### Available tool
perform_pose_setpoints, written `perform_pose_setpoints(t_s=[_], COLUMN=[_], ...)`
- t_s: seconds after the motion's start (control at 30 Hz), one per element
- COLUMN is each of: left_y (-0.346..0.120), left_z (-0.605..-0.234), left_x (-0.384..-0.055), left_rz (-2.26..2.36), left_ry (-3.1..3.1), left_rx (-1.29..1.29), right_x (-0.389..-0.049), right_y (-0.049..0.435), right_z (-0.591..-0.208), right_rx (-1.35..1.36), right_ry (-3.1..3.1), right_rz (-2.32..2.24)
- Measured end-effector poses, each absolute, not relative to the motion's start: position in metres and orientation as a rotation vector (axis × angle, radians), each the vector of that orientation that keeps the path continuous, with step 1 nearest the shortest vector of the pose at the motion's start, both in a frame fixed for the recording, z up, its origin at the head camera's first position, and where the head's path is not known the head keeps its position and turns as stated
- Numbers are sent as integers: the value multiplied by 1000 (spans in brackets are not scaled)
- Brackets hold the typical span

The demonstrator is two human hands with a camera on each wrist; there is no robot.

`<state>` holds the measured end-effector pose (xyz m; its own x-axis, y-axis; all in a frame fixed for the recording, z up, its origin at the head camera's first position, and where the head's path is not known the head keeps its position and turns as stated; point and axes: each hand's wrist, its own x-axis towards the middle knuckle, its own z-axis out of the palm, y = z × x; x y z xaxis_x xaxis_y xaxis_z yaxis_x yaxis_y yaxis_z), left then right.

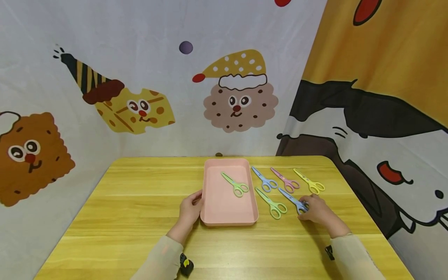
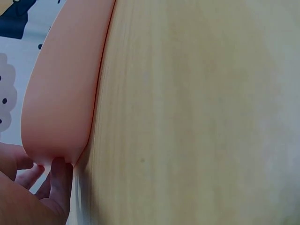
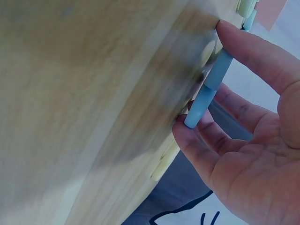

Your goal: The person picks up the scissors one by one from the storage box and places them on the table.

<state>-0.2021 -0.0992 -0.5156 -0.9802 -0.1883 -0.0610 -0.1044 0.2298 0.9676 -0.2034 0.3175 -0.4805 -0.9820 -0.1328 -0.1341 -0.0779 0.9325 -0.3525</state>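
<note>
The shallow pink tray [image 1: 224, 214] sits mid-table with light green scissors [image 1: 229, 179] inside it. At its left wall my left hand [image 1: 189, 212] holds the side, its fingers against the pink wall [image 2: 61, 93] in the left wrist view. To the right of the tray, my right hand [image 1: 319, 210] grips blue scissors [image 1: 288, 197] by the handles. The right wrist view shows thumb and fingers around the blue handle [image 3: 219, 70], close over the wood. The blades point toward the back left.
Beside the tray lie another green pair of scissors [image 1: 265, 196], a second blue pair [image 1: 258, 174], a pink pair [image 1: 280, 175] and a yellow pair [image 1: 303, 178]. The wooden table [image 1: 140, 194] ends at a cartoon-printed curtain [image 1: 157, 46].
</note>
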Motion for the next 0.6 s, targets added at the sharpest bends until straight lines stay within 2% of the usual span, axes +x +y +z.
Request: perform_pose_setpoints(t_s=[0.6], left_y=[-99], left_z=[-518], left_x=[-203], left_rz=[-1868], left_ry=[-2431], left_rx=[304], right_x=[-203], right_y=[322], right_z=[-487], right_rx=[-200], right_ry=[2961], right_rz=[-551])
